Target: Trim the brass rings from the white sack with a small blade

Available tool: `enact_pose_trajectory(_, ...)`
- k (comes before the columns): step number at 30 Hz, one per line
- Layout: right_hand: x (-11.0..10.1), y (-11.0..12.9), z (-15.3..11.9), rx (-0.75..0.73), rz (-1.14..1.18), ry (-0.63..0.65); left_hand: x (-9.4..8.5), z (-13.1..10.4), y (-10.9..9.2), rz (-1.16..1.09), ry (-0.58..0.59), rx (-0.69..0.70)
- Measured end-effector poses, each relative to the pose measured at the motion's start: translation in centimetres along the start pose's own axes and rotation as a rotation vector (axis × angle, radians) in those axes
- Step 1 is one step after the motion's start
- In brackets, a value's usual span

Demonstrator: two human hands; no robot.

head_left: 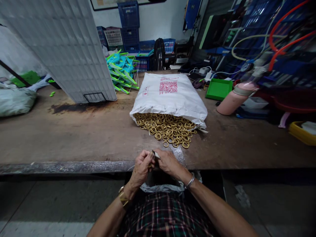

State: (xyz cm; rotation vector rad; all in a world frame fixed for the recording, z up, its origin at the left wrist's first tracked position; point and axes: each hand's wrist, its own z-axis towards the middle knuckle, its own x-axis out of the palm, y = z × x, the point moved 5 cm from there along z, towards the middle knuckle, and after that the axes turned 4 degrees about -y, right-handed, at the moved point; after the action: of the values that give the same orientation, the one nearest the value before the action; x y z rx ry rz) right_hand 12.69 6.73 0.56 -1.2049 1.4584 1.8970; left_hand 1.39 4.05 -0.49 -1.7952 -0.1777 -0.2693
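Observation:
Both hands meet at the table's front edge. My left hand [142, 167] is closed, pinching a small brass ring [149, 164] at its fingertips. My right hand [168, 161] is closed around a small tool [156, 155] with a pale part, its dark tip touching the left fingertips; its exact shape is too small to tell. Beyond the hands, a white sack [170, 95] with red print lies on its side, its mouth towards me. Many brass rings [170, 132] spill from it onto the brown table [98, 138]. An open bag [164, 188] lies below the hands, over the lap.
A ribbed grey panel [71, 49] stands at the left behind a dark stain. Green and turquoise pieces [122, 70] are heaped beside it. At the right are a green tray [219, 89], a pink bottle [234, 98], a yellow tray [301, 133] and red hoses [273, 39].

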Motion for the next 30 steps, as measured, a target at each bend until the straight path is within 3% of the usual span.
enact_pose_trajectory(4, -0.7, -0.6, 0.8, 0.092, 0.117, -0.086, 0.8, -0.5, -1.1, -0.071, 0.083, -0.035)
enact_pose_trajectory(7, -0.4, -1.0, 0.9, 0.211, 0.403, -0.159, 1.0, -0.3, -1.3, -0.212, 0.064, -0.078)
enact_pose_trajectory(9, 0.4, -0.9, 0.8, 0.301, 0.657, -0.103, 0.9, -0.1, -1.1, -0.282, 0.058, -0.099)
enact_pose_trajectory(13, 2.1, 0.1, 0.1, 0.407, 1.054, 0.137, 0.8, 0.1, -1.0, -0.345, 0.078, -0.104)
enact_pose_trajectory(16, 2.2, 0.4, -0.1, 0.425, 1.182, 0.147, 0.8, 0.1, -0.8, -0.333, 0.074, -0.138)
enact_pose_trajectory(20, 1.8, -0.4, 0.2, 0.421, 1.064, 0.033, 0.6, 0.2, -0.2, -0.327, 0.032, -0.193)
enact_pose_trajectory(25, -0.6, -0.5, 0.5, 0.177, 0.556, -0.246, -0.1, 0.6, 0.6, -0.306, -0.079, -0.205)
enact_pose_trajectory(30, -1.0, 0.4, 0.4, 0.026, 0.310, -0.262, -0.3, 0.5, 0.4, -0.270, -0.079, -0.206)
